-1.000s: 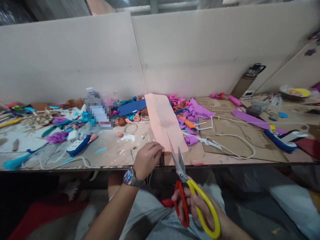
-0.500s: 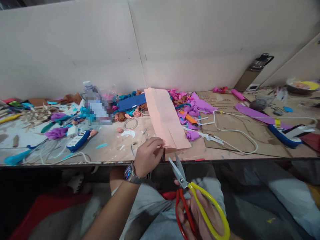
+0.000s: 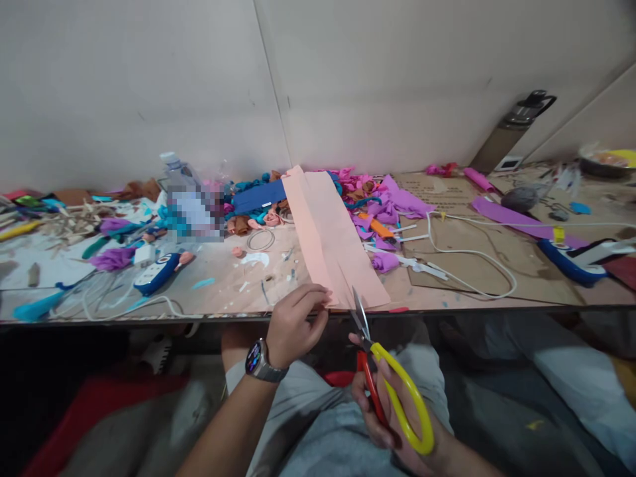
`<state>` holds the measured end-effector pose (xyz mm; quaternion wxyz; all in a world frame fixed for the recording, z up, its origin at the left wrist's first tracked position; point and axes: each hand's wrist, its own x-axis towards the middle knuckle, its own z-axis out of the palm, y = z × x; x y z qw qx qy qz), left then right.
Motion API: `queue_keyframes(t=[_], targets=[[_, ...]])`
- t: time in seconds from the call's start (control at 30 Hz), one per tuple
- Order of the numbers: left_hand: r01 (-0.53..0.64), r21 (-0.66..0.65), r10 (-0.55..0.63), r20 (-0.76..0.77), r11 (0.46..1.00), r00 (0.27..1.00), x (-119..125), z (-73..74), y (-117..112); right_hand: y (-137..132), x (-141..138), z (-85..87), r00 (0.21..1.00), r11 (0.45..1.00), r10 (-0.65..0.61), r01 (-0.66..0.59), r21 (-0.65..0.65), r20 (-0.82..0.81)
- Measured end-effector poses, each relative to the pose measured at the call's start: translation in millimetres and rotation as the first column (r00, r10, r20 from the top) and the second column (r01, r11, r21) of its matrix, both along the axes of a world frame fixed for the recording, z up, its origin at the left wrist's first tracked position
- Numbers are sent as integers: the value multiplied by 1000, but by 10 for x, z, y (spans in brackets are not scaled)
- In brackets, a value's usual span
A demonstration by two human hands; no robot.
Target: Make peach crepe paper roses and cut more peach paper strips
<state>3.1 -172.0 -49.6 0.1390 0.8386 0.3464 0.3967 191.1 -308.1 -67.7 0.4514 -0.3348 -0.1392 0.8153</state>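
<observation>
A long folded strip of pale pink paper (image 3: 328,232) lies on the workbench (image 3: 223,291), running from the back wall to the front edge. My left hand (image 3: 293,324), with a watch on the wrist, pinches the strip's near left corner. Scissors (image 3: 385,377) with one red and one yellow handle loop are gripped in my right hand (image 3: 392,414). Their blades are nearly closed and reach into the near edge of the paper, at the end of a cut line that runs up the strip.
Scraps of purple, pink, teal and brown paper (image 3: 382,212) litter the bench behind the strip. A blue glue gun (image 3: 156,273) with a white cord lies left, another blue tool (image 3: 566,258) right. A water bottle (image 3: 186,192) and a metal flask (image 3: 511,129) stand at the back.
The scissors were drawn back below the table edge, then moved forward with blades closing into the paper's near edge. My left hand kept hold of the corner.
</observation>
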Motion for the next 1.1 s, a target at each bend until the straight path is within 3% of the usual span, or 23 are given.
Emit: queue_keyframes(t=[0.47,0.67,0.8,1.1], targets=[[-24,2,25,-60,1000,998,-96,-78,-94,99,87,4,986,999,-25,20,37,162],[-58,120,79,-173,991,982,15,-84,-100,90,89,-25,985,999,-21,13,48,169],[-2,171,37,-199,985,979,113,-128,-115,97,100,-60,987,999,-18,10,51,160],[23,215,7,-138,976,990,213,-205,-127,92,122,-125,990,999,-12,6,39,143]])
